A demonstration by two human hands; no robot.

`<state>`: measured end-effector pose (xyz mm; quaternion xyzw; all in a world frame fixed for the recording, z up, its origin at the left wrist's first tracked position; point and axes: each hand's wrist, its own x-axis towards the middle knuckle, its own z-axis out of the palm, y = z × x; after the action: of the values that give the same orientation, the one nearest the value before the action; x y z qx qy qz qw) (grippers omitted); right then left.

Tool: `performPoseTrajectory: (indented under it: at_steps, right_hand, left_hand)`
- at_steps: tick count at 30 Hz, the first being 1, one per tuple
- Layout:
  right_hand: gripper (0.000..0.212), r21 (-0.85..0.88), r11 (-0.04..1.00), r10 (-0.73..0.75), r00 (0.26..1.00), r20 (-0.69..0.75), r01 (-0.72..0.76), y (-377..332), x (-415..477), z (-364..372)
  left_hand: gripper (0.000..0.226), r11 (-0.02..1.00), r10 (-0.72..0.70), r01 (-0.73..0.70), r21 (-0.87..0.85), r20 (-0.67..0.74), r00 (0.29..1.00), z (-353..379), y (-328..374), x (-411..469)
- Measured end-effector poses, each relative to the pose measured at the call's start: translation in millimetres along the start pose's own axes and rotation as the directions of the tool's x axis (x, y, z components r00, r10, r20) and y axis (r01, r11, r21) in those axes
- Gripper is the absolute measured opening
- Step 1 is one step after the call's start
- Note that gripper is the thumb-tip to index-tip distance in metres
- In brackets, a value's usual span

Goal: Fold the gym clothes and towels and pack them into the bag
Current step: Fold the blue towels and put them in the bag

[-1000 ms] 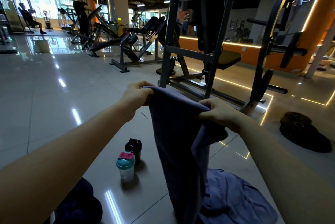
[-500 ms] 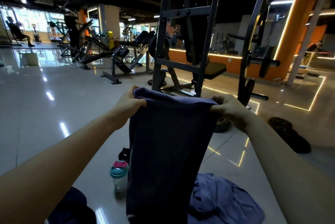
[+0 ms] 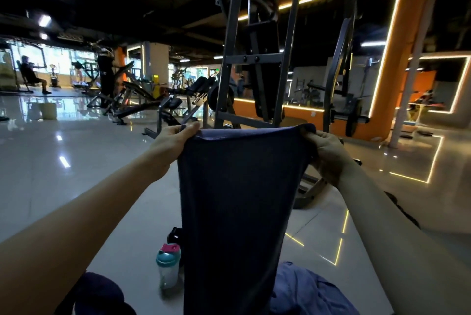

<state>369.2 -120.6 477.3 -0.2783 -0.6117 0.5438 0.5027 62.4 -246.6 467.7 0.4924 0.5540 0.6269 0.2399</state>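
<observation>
- The floor (image 3: 63, 174) is glossy pale tile that mirrors the ceiling lights and the yellow light strips set into it.
- The room is a dim gym. A tall grey steel machine frame (image 3: 229, 59) stands straight ahead, an orange pillar edged with glowing strips (image 3: 397, 59) is at the right, and benches and bright windows lie far off at the left.
- A clear shaker bottle with a teal lid and pink cap (image 3: 168, 266) stands upright on the floor, with a black bottle (image 3: 174, 234) just behind it.
- A crumpled blue garment (image 3: 305, 289) lies on the floor at lower right, and a dark rounded bundle (image 3: 99, 294) at lower left.
- Both arms reach forward, bare and nearly straight.
- The left hand (image 3: 173, 142) pinches the top left corner of a dark navy towel (image 3: 237, 200), its fingers (image 3: 189, 128) closed on the edge.
- The right hand (image 3: 327, 155) grips the top right corner, fingers curled round the cloth.
- The towel is held up in the air between the hands, its top edge stretched out, and hangs down past the bottom of the view.
</observation>
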Motion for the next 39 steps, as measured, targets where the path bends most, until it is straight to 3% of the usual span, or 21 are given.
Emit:
performPoseTrajectory:
  at_steps: [4, 7, 11, 14, 17, 20, 24, 26, 33, 39]
  right_hand:
    - [0.024, -0.031, 0.994, -0.100, 0.995, 0.022, 0.100, -31.2, -13.9, 6.8]
    - [0.022, 0.004, 0.980, -0.199, 0.980, 0.017, 0.199, -55.0, -23.3, 6.4]
    - [0.017, 0.073, 0.966, -0.253, 0.962, 0.099, 0.246, -77.5, -36.5, 1.1]
    - [0.014, 0.101, 0.965, -0.250, 0.964, 0.094, 0.241, -85.4, -39.6, -1.0]
    - [0.015, 0.086, 0.974, -0.214, 0.977, 0.023, 0.211, -87.4, -35.7, -2.1]
    - [0.021, 0.113, 0.982, -0.142, 0.986, -0.089, 0.151, -87.8, -29.6, -3.2]
    - [0.001, 0.081, 0.994, -0.061, 0.984, -0.169, 0.075, -89.1, -30.6, -2.5]
    - [0.002, 0.033, 0.997, -0.060, 0.982, -0.178, 0.067, -88.1, -32.9, -3.4]
    - [0.013, 0.047, 0.995, -0.080, 0.995, -0.064, 0.083, -86.2, -44.9, -14.2]
    - [0.016, -0.016, 0.987, -0.157, 0.974, 0.163, 0.162, -91.4, -59.4, -29.0]
  left_hand:
    - [0.041, 0.997, 0.047, -0.043, -0.065, 0.062, 0.997, -3.4, 32.9, -21.9]
    - [0.021, 0.983, 0.111, -0.078, -0.164, 0.205, 0.972, -12.1, 56.6, -33.0]
    - [0.040, 0.971, 0.143, -0.059, -0.232, 0.362, 0.921, -29.7, 78.2, -36.5]
    - [0.044, 0.960, 0.133, -0.018, -0.281, 0.398, 0.908, -35.3, 85.7, -37.3]
    - [0.053, 0.943, 0.137, 0.001, -0.334, 0.389, 0.911, -34.3, 90.4, -38.7]
    - [0.042, 0.946, 0.122, -0.003, -0.325, 0.347, 0.930, -30.4, 92.3, -39.7]
    - [0.017, 0.951, 0.078, 0.020, -0.309, 0.302, 0.950, -18.7, 96.1, -39.9]
    - [0.019, 0.951, 0.046, 0.024, -0.307, 0.219, 0.975, -14.0, 96.0, -38.6]
    - [0.011, 0.980, 0.129, -0.143, -0.140, -0.100, 0.987, -16.2, 89.2, -32.7]
    - [0.030, 0.992, 0.054, -0.054, -0.110, -0.002, 0.999, -36.0, 96.8, -45.8]
